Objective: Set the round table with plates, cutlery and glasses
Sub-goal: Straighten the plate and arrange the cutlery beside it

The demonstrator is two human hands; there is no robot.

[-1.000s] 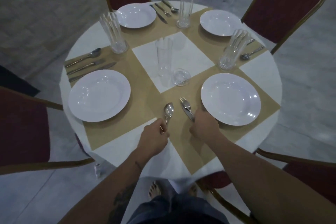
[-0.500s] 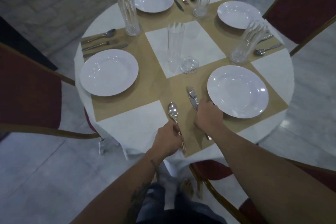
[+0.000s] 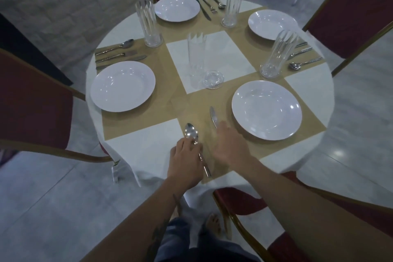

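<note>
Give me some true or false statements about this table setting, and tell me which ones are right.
1. Four white plates sit on the table. True.
2. The left hand holds a fork. False: it holds a spoon.
3. A knife lies between the spoon and the nearest plate. True.
4. The tall glass in the middle lies on its side. False: it stands upright.
5. The seats are blue. False: the chairs are red.
</note>
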